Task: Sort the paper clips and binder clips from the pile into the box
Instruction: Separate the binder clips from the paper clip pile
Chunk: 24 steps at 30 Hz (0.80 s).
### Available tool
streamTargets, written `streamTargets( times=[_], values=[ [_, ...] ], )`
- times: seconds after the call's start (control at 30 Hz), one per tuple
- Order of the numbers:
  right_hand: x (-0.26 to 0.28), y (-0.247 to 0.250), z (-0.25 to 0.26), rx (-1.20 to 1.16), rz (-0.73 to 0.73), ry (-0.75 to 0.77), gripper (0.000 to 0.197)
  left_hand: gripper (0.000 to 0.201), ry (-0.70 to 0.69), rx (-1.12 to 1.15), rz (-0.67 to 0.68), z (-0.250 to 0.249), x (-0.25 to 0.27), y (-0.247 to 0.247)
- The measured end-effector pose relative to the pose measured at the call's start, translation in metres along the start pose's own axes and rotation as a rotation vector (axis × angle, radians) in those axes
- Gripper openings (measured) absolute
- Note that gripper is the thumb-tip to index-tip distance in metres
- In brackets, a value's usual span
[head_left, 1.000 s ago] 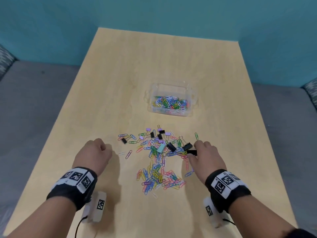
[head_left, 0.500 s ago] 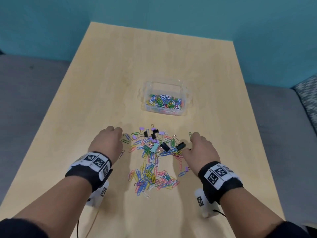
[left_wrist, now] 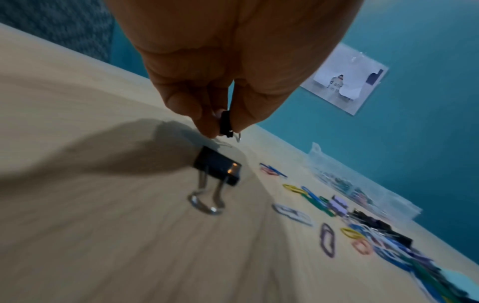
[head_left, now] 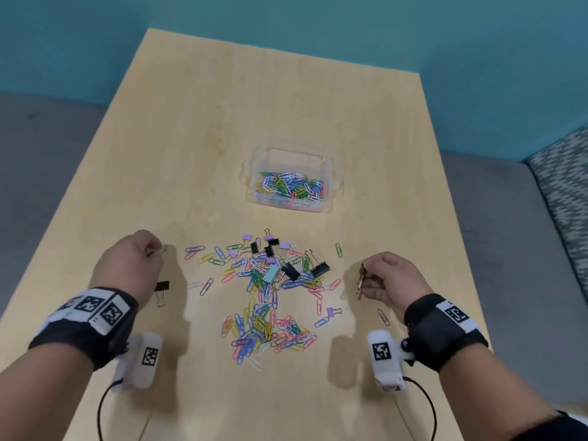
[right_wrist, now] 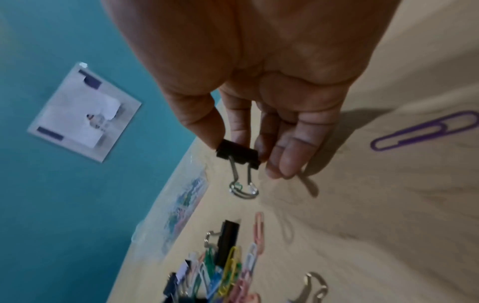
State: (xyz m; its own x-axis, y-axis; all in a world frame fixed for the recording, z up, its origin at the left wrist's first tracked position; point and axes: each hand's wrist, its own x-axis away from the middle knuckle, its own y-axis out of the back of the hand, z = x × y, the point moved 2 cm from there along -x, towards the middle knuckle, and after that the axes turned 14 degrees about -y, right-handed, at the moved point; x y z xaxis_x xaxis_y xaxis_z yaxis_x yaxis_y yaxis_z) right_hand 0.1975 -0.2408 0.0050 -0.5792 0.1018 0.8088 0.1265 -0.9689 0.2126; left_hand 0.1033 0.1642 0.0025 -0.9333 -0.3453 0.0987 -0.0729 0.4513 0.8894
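Flanking the pile (head_left: 267, 294), the left hand (head_left: 130, 265) and right hand (head_left: 394, 281) are each pinching a black binder clip (right_wrist: 237, 154); the box (head_left: 291, 183) is sitting beyond.

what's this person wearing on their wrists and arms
Each wrist carries a black wristband, left and right, with a white strip printed with square black-and-white coded markers. Under each wrist hangs a white camera unit, left and right, bearing one such marker and trailing a thin black cable. Dark sleeve edges show at the forearms. Both hands are bare.
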Motion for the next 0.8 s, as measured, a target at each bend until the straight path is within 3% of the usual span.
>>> streamTargets(
  times=[0.13, 0.27, 0.37, 0.5, 0.57, 0.67, 0.8],
  values=[
    [-0.002, 0.013, 0.006, 0.081, -0.142, 0.056, 0.008, 0.017, 0.054, -0.032, 0.027, 0.012, -0.003, 0.002],
    [0.009, 0.023, 0.0, 0.571, -0.377, 0.257, 0.023, 0.026, 0.044, -0.038, 0.011, 0.01, -0.001, 0.01],
    [0.04, 0.017, -0.049, 0.761, -0.363, 0.574, 0.039, 0.027, -0.103, -0.099, -0.022, -0.003, 0.017, 0.019],
    [0.065, -0.016, -0.114, 1.139, -0.258, 0.701, 0.055, 0.032, -0.338, -0.116, 0.034, -0.014, 0.059, 0.007],
    [0.071, -0.035, -0.106, 1.118, -0.216, 0.803, 0.05, 0.037, -0.393, -0.107, 0.092, -0.02, 0.076, -0.004],
    [0.061, -0.049, -0.064, 1.023, -0.284, 0.852, 0.043, 0.038, -0.463, -0.092, 0.129, -0.035, 0.094, -0.017],
    [0.034, -0.067, -0.021, 1.282, -0.28, 0.844, 0.044, 0.034, -0.533, -0.096, 0.144, -0.045, 0.108, -0.023]
  ],
)
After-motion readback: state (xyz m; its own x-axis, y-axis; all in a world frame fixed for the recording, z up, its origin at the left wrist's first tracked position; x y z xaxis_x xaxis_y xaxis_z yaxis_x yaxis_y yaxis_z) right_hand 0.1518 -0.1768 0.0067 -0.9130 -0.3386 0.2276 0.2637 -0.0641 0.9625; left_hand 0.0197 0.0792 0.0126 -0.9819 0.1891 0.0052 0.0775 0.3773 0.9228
